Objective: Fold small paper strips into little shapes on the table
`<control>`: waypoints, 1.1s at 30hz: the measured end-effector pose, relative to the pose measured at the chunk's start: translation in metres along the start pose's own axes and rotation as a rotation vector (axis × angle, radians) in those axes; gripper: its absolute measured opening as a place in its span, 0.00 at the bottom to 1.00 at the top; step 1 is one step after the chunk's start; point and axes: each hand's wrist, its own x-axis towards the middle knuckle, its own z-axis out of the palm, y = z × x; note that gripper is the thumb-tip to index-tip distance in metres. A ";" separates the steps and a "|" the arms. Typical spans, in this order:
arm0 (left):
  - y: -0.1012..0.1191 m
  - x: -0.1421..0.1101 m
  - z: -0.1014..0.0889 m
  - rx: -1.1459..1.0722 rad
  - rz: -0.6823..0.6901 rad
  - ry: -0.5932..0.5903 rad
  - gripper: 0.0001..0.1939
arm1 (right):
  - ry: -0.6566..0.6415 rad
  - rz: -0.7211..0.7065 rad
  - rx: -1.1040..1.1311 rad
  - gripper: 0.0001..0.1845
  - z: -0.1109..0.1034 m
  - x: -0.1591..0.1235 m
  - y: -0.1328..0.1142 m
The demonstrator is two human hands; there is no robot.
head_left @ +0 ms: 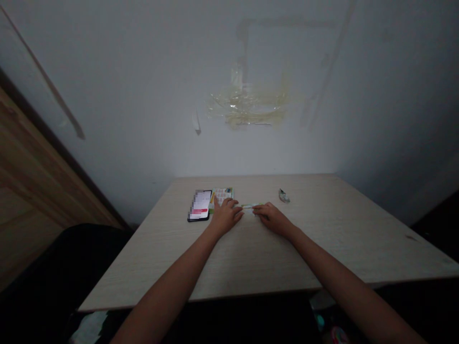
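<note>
Both my hands meet at a narrow piece of folded printed paper (248,207) lying on the table in front of me. My left hand (225,215) grips its left end with thumb and forefinger, while one outer finger sticks out over a printed sheet (223,194). At the other end, my right hand (274,218) has its fingertips bunched on the paper. Fingers cover both ends, so only the middle shows, with green and white colouring. Left of my left hand lies a phone (199,206) with its screen lit, touching or nearly touching the printed sheet.
A crumpled wrapper-like scrap (283,196) sits on the pale wooden table (344,239), right of my hands. Behind the table stands a wall (143,95) with peeling clear tape (251,107). Wooden boards (43,177) rise at the left. Dim items lie below the front edge.
</note>
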 end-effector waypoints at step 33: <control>0.015 -0.002 0.000 -0.122 -0.012 -0.113 0.17 | 0.068 0.038 -0.016 0.19 0.002 -0.003 0.009</control>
